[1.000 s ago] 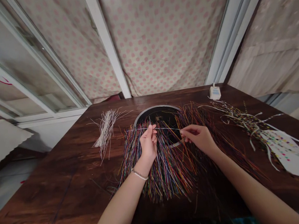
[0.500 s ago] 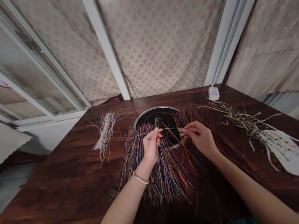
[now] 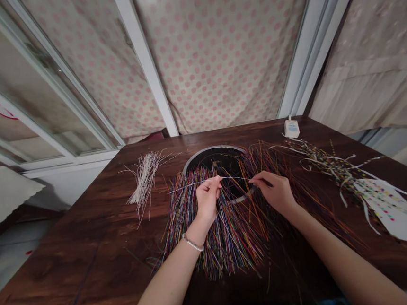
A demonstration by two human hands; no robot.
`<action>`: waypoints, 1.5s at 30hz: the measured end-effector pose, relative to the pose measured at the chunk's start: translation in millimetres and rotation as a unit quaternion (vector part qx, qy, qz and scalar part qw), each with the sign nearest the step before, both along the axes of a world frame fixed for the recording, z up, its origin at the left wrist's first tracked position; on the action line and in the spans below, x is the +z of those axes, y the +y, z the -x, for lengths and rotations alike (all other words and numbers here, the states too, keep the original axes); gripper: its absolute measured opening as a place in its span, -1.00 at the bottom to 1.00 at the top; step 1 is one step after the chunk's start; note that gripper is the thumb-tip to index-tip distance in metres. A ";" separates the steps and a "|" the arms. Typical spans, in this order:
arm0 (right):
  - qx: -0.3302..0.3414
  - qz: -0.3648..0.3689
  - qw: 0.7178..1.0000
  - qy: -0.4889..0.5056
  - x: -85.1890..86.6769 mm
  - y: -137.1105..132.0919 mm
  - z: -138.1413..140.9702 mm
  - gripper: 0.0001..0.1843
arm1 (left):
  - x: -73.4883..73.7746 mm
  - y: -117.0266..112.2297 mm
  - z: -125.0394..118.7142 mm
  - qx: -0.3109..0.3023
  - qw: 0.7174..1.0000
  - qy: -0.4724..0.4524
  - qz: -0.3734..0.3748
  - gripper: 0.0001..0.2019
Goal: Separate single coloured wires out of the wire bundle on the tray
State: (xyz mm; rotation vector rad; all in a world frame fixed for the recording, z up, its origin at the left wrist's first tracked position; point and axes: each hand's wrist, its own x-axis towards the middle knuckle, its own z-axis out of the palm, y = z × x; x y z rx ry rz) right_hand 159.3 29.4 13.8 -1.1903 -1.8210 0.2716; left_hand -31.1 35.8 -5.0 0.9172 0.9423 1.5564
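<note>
A thin white strand (image 3: 234,177) runs between my two hands above the table. My left hand (image 3: 208,196) pinches it between thumb and fingertips, and its loose end sticks out to the left. My right hand (image 3: 273,189) is closed on the strand's other end, with the fingertips together. Below my left hand spreads a thick bundle of multicoloured strands (image 3: 184,216). Behind it lies a round black dish with a grey rim (image 3: 190,161), partly covered by the strands and my hands. Orange and dark strands (image 3: 311,200) lie under and beside my right forearm.
A bundle of white strands (image 3: 144,179) lies on the left of the dark wooden table (image 3: 102,256). On the right are beaded strands with white ribbons (image 3: 322,163) and a white sheet with coloured dots (image 3: 401,211). A small white box (image 3: 291,128) stands at the back edge.
My right hand has moved slightly right and down, and its fingertips have come closer together. More of the strand shows between my hands. My left hand is nearly still, its pinch kept.
</note>
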 end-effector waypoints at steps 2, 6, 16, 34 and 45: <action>0.022 0.008 0.999 -0.032 -0.5 0.9 -0.8 -0.77 | -0.5 -0.3 0.5 0.003 1.000 0.004 -0.013 -0.76; 0.090 0.070 0.991 -0.064 0.8 -0.7 1.0 -0.76 | -3.4 1.2 2.2 0.016 0.999 0.011 -0.036 -0.76; 0.235 0.277 0.921 0.141 4.5 -1.7 6.8 -0.62 | -2.9 1.4 2.6 0.026 0.999 0.028 -0.036 -0.73; 0.001 -0.189 0.982 0.009 -5.7 -1.3 3.8 -0.79 | -1.4 0.2 1.2 0.061 0.998 0.008 -0.015 -0.69; -0.009 -0.232 0.973 -0.003 -1.2 -1.5 2.0 -0.72 | -3.0 0.8 1.3 0.055 0.998 0.001 -0.012 -0.69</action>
